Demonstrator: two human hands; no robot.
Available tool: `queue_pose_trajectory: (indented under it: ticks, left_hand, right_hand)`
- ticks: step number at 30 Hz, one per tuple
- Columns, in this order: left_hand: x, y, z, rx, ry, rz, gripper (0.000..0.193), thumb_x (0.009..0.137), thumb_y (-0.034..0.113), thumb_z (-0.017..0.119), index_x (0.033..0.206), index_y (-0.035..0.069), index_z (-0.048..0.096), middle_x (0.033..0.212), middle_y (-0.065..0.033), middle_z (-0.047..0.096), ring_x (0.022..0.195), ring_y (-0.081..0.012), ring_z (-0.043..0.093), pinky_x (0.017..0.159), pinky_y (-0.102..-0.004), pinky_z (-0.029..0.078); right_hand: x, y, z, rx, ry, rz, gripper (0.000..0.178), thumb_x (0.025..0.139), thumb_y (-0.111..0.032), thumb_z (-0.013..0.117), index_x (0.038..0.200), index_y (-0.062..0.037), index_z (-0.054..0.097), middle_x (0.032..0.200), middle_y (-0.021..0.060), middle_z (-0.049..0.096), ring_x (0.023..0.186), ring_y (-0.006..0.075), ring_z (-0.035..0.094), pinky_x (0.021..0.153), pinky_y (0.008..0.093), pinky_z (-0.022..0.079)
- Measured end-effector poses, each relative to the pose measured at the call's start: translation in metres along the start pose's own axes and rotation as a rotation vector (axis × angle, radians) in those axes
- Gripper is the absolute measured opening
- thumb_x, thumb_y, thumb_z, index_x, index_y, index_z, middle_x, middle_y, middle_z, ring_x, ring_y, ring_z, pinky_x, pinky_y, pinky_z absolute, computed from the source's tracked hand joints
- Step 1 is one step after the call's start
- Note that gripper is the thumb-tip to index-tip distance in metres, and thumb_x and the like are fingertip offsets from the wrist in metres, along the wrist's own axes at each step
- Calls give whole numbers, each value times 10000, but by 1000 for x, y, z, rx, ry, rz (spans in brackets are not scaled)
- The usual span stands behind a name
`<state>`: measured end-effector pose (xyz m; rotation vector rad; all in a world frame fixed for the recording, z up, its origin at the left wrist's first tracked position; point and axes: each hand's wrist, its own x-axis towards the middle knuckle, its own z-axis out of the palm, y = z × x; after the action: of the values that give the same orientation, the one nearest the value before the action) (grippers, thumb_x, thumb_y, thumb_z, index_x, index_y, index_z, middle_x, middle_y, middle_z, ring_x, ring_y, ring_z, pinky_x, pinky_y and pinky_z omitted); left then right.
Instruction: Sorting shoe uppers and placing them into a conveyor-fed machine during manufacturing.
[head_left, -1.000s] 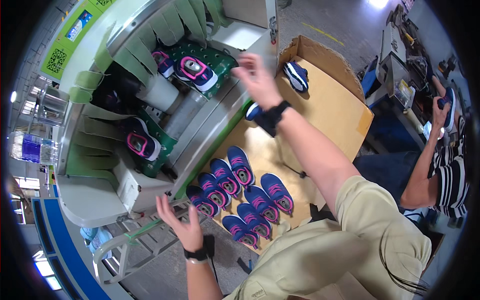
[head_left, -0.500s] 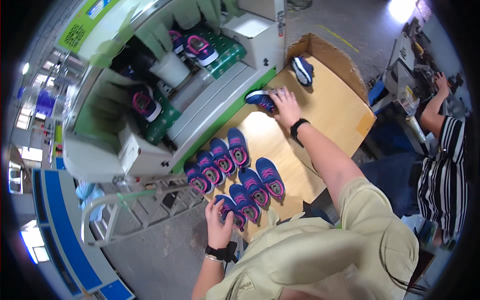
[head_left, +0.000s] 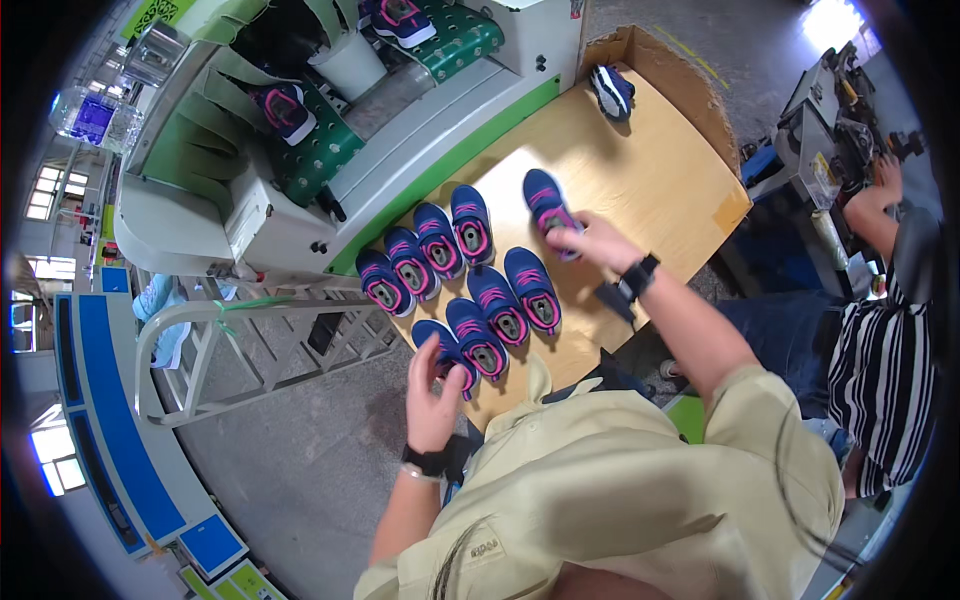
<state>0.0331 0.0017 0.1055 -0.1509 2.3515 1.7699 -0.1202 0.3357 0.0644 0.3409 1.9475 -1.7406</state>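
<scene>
My right hand [head_left: 602, 243] is closed around the heel end of a navy sneaker [head_left: 543, 196] with pink laces, over the middle of the wooden table; its toe points away from me. At the near left, my left hand [head_left: 432, 400] is open, fingers and thumb apart and curved beside the leftmost sneaker [head_left: 431, 334] of the front row, partly covering it. Whether it touches that shoe I cannot tell. Several matching sneakers [head_left: 437, 238] stand in two slanted rows, toes away from me. Another sneaker [head_left: 612, 92] lies on its side at the far end, sole showing.
A machine [head_left: 440, 135] with green perforated belts borders the table [head_left: 660, 180] on the left; sneakers [head_left: 285, 110] sit on its belts. A cardboard wall [head_left: 690, 85] edges the far end. Left of the table stands a metal rack [head_left: 250, 345]. A person in a striped top [head_left: 885, 380] works at right.
My right hand has brought the sneaker from beside the machine toward me, turning it from its side to upright. My left hand stays by the front row. The view has shifted.
</scene>
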Motion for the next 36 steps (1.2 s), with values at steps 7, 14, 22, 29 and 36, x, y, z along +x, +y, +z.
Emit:
queue_pose_trajectory:
  ticks: [7, 14, 22, 29, 36]
  left_hand:
    - [61, 71, 44, -343, 141, 110, 851, 813, 19, 714, 1517, 63, 238, 1391, -137, 440, 1250, -245, 465, 1081, -364, 371]
    - [173, 141, -27, -195, 366, 251, 792, 797, 101, 741, 1466, -10, 332, 1365, -151, 445, 1216, -253, 470, 1060, -354, 376]
    - [299, 114, -75, 204, 716, 340, 845, 777, 191, 744, 1467, -41, 316, 1407, -256, 371, 1252, -381, 452, 1082, -401, 361]
    - [288, 123, -74, -48, 531, 398, 804, 880, 208, 717, 1498, -52, 275, 1448, -175, 403, 1265, -260, 453, 1069, -332, 358]
    - [227, 111, -72, 182, 436, 519, 779, 916, 143, 635, 1562, 91, 203, 1604, -121, 239, 1474, -276, 241, 1165, -471, 222]
  right_hand:
    - [-68, 23, 68, -338, -93, -680, 802, 869, -195, 723, 1525, -62, 279, 1496, 222, 299, 1377, 363, 360, 1127, 416, 337]
    - [-68, 101, 99, -445, 163, -402, 988, 771, -214, 810, 1546, -140, 201, 1494, 262, 248, 1361, 460, 323, 1140, 489, 311]
    - [-58, 72, 76, 118, 323, -334, 679, 883, -84, 646, 1478, -18, 326, 1382, 184, 464, 1295, 269, 465, 1099, 356, 360]
    - [11, -131, 36, -120, 626, -934, 674, 905, -166, 645, 1483, -14, 334, 1381, 199, 473, 1307, 318, 457, 1109, 376, 339]
    - [176, -200, 55, -488, 869, -901, 836, 836, -251, 718, 1530, -145, 264, 1471, 182, 411, 1356, 380, 390, 1141, 519, 271]
